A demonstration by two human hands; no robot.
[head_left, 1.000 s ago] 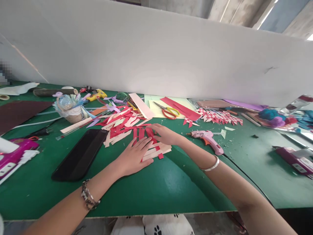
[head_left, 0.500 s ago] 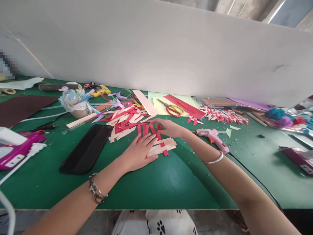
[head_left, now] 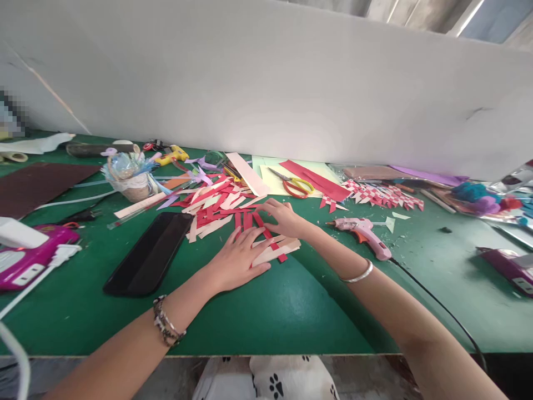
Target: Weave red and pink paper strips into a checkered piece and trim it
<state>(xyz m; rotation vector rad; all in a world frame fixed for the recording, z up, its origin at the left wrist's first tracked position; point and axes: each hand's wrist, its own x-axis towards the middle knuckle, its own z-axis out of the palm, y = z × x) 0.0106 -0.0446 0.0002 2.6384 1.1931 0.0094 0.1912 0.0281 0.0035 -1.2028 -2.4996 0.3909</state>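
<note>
My left hand (head_left: 233, 260) lies flat with its fingers spread over a small weave of paper strips on the green table, pressing it down. Pale cream strips (head_left: 272, 253) run sideways out from under it to the right. Upright red strips (head_left: 247, 220) stick out beyond its fingertips. My right hand (head_left: 285, 219) is at the far right side of the weave, its fingers curled and closed at a slanting red paper strip (head_left: 280, 251) that crosses the cream ones. The fingers partly cover that strip, and my left palm hides much of the weave.
Loose red and cream strips (head_left: 216, 200) are heaped just beyond my hands. A black phone (head_left: 150, 253) lies left, a pink glue gun (head_left: 366, 233) with its cord right. Scissors (head_left: 297, 186) rest on paper sheets behind, beside finished checkered pieces (head_left: 383, 195). Purple power strips (head_left: 45, 250) sit at the side.
My right hand has moved slightly toward me and left. The red strip at its fingers now slants with its far end further left. My left hand stays in place.
</note>
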